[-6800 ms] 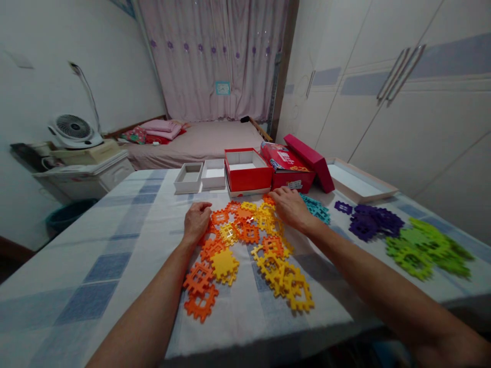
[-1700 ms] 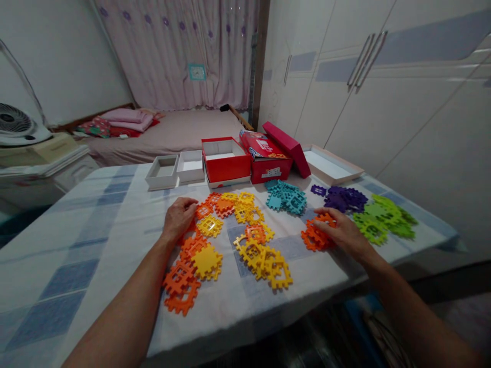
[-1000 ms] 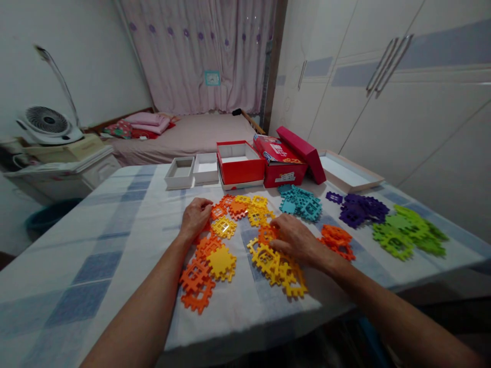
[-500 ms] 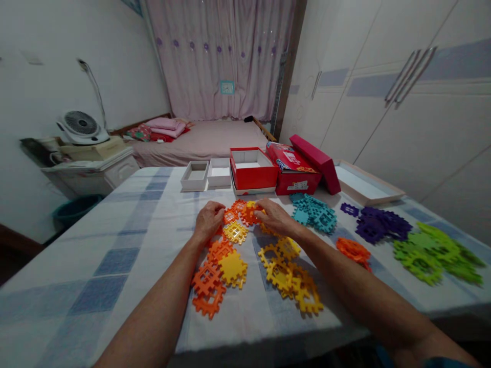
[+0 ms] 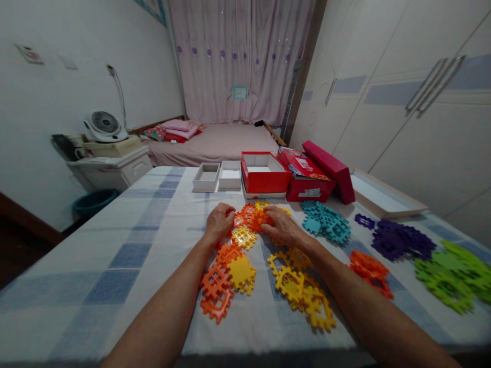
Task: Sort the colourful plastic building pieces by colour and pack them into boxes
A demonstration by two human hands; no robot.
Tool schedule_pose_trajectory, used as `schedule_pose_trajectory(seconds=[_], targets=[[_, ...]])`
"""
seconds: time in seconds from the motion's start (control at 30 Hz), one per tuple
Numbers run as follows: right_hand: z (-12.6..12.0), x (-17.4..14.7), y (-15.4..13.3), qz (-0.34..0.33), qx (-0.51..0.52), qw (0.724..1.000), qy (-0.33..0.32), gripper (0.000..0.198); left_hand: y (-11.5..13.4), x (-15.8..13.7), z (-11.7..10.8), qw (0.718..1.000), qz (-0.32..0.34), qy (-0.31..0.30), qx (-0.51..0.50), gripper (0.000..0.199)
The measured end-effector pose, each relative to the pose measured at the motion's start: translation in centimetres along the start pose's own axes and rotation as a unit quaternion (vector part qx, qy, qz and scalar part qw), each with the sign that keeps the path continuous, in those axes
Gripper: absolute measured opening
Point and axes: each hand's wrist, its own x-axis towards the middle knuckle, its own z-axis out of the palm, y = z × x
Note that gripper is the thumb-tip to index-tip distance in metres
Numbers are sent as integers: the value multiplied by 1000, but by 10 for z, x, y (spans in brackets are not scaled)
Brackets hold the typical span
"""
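Observation:
Orange and yellow plastic building pieces with toothed edges lie between my hands. My left hand (image 5: 220,222), fingers curled together, rests against the left side of the orange pieces; what it grips is hidden. From the other side my right hand (image 5: 283,225) pinches an orange toothed piece (image 5: 258,221) with thumb and fingers. Just below is a yellow window-like piece (image 5: 244,237). Nearer me, by my left forearm, are orange pieces (image 5: 215,280) and a solid yellow piece (image 5: 241,272). A cluster of yellow pieces (image 5: 293,285) lies beside my right forearm.
Teal pieces (image 5: 326,221), purple pieces (image 5: 402,239), lime green pieces (image 5: 448,278) and more orange pieces (image 5: 369,271) sit to the right. Behind stand small white boxes (image 5: 206,185), an open red box (image 5: 264,182), a red carton (image 5: 309,186) and a shallow tray (image 5: 387,197).
The whole view has shifted, so the scene sits further right. My right hand has drawn slightly nearer, and the orange piece at its fingertips shows more fully. My left hand stays at the pieces.

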Motion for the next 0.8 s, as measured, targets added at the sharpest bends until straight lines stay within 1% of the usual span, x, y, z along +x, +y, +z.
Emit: schedule_pose_trajectory(seconds=[0.13, 0.27, 0.37, 0.43, 0.47, 0.57, 0.67, 0.8], targets=[[4, 5, 0, -7, -10, 1000, -20, 17, -1, 0, 0, 1000, 3, 0, 4, 23], [7, 8, 0, -17, -14, 1000, -8, 25, -1, 0, 0, 1000, 6, 1, 6, 23], [8, 8, 3, -19, 5, 1000, 2, 45, -1, 0, 0, 1000, 6, 1, 2, 24], [8, 8, 5, -8, 5, 1000, 1, 56, -1, 0, 1, 1000, 6, 2, -2, 24], [8, 8, 5, 0, 0, 1000, -3, 57, -1, 0, 1, 1000, 5, 4, -4, 24], [7, 8, 3, 21, -9, 1000, -6, 50, 0, 0, 1, 1000, 3, 6, -13, 24], [5, 6, -2, 39, 7, 999, -1, 46, 1, 0, 0, 1000, 1, 7, -27, 23], [1, 2, -7, 40, 22, 999, -22, 41, 1, 1, 0, 998, -8, 8, -60, 21]])
